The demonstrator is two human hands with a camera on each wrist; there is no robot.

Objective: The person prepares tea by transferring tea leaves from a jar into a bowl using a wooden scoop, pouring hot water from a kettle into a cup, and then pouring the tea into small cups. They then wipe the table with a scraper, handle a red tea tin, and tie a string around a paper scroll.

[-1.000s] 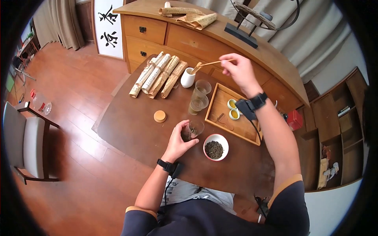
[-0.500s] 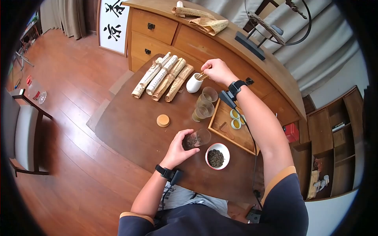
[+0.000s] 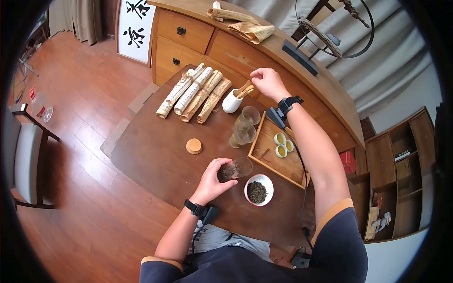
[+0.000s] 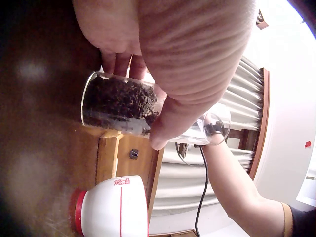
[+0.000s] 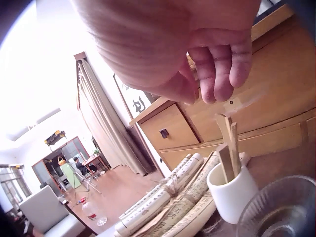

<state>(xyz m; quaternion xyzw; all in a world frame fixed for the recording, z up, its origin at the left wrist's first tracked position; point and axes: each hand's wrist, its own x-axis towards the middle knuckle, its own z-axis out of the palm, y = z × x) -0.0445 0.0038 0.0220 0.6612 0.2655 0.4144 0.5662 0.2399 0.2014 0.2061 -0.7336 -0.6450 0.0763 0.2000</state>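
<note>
My left hand [image 3: 212, 181] grips a clear glass jar [image 3: 244, 166] with its fingers and thumb around the sides. Dark dried tea leaves [image 4: 118, 101] fill its lower part, as the left wrist view shows. Beside the jar is a white bowl [image 4: 106, 210] with a red rim line, and tea leaves [image 3: 257, 192] lie in it. Loosely bent and holding nothing, my right hand [image 3: 270, 84] hovers above and to the right of a white holder [image 3: 230, 103]. Wooden tea tools [image 5: 228, 153] stand in that holder, just below the fingertips in the right wrist view.
Two glasses [image 3: 245, 133] stand near a wooden tray [image 3: 271, 166] bearing small cups of yellow tea [image 3: 281, 151]. Paper scrolls [image 3: 192, 96] line the far left of the table. A round wooden lid [image 3: 194, 146] lies mid-table. Behind rises a drawer chest [image 3: 184, 45].
My right hand brought a wooden tool to the white holder, let go of it there, then drew slightly up and right. My left hand still holds the jar, which has tilted toward the bowl.
</note>
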